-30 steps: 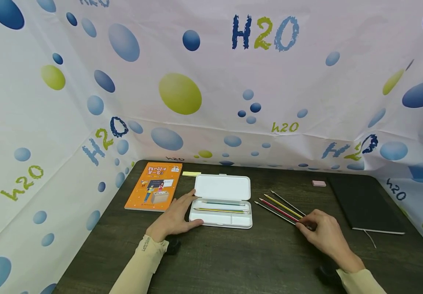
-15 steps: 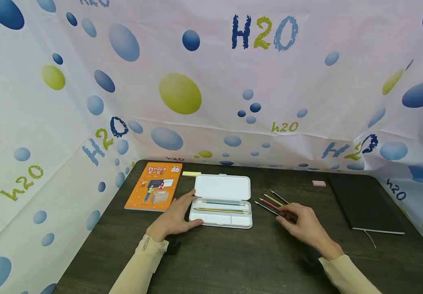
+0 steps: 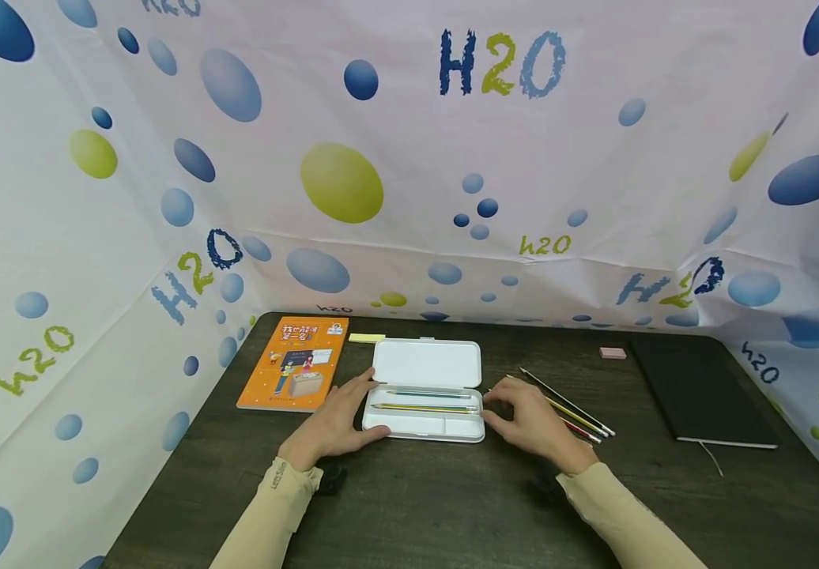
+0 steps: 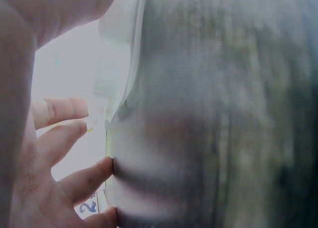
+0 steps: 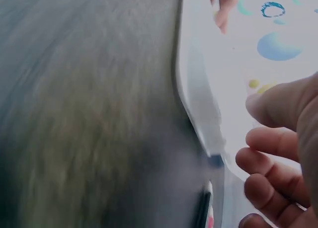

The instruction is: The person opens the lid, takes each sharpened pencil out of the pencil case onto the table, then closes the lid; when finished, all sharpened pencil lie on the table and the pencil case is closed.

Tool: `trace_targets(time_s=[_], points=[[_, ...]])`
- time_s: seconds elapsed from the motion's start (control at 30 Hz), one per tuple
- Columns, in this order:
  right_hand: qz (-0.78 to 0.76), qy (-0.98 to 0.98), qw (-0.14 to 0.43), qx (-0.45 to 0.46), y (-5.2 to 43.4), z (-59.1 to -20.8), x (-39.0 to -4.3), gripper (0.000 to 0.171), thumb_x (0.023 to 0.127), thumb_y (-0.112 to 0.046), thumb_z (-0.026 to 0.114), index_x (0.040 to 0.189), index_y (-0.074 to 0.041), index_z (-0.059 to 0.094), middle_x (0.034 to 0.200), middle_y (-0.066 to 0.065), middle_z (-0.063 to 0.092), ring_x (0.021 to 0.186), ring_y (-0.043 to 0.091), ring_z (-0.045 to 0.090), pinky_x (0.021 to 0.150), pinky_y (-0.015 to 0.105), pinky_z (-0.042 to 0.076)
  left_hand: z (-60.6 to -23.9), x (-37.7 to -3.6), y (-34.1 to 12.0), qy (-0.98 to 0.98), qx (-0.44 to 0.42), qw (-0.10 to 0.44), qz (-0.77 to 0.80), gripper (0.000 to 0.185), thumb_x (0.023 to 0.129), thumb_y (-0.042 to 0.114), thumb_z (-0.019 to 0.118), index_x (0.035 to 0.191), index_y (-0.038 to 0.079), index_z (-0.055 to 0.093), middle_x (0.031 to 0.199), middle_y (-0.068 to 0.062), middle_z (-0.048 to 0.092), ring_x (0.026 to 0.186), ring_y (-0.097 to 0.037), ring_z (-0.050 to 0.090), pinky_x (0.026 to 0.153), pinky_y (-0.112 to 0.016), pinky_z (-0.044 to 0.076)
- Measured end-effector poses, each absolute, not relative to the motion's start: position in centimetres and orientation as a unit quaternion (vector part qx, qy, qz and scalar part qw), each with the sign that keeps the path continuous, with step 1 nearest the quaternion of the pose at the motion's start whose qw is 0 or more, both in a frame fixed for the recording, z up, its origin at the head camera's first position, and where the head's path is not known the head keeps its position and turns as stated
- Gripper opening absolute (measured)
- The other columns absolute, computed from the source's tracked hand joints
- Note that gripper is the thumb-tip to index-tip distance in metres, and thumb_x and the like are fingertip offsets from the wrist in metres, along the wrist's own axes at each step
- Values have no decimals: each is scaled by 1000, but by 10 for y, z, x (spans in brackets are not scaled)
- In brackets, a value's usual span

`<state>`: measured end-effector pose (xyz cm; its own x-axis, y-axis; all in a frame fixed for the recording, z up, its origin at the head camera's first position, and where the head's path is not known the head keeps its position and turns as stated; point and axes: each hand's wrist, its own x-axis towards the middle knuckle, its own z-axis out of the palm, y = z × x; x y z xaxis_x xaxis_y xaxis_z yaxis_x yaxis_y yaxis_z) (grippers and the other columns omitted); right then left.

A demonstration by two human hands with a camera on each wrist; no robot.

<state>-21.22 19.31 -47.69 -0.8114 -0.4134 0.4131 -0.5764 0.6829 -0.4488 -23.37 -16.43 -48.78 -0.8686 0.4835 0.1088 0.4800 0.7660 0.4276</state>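
Observation:
A white pencil case [image 3: 409,427] lies with its lid [image 3: 427,363] raised. Inside rest a teal pencil [image 3: 431,393] and a yellow striped pencil [image 3: 424,408]. At its left edge, my left hand [image 3: 334,423] rests with fingers spread, thumb along the front corner. My right hand [image 3: 534,419] is at the right end of the case, fingers loosely bent; the right wrist view shows the thumb [image 5: 278,104] apart from the fingers, with nothing seen between them. Several loose pencils [image 3: 573,405] lie on the table to the right, partly hidden by that hand.
An orange book [image 3: 294,363] lies at the left, with yellow sticky notes [image 3: 367,338] behind the case. A pink eraser [image 3: 612,353] and a black notebook [image 3: 701,391] with a ribbon are at the right. A patterned sheet [image 3: 409,237] hangs behind the table.
My right hand has moved left from the far ends of the loose pencils to the case's right end, leaving the pencils on the table. The left hand has stayed at the case.

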Motion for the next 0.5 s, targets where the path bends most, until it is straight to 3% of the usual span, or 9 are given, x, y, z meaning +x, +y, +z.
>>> trace_targets(time_s=[0.13,0.5], points=[[246,-906,151,309,180,-479,-216,14,89,-16,75,101,-8,78,100,1,66,90,16,59,76,37,52,-487,-234,-164,940,257,4,225,84,85,64,68,148,12,46,162,-8,27,144,-30,33,114,-65,21],[164,-916,153,331,163,-486,-220,19,92,-14,70,106,-4,77,97,4,63,82,16,51,69,32,45,-487,-234,-163,941,255,5,222,85,85,64,68,148,11,46,162,-7,27,145,-30,33,114,-65,21]])
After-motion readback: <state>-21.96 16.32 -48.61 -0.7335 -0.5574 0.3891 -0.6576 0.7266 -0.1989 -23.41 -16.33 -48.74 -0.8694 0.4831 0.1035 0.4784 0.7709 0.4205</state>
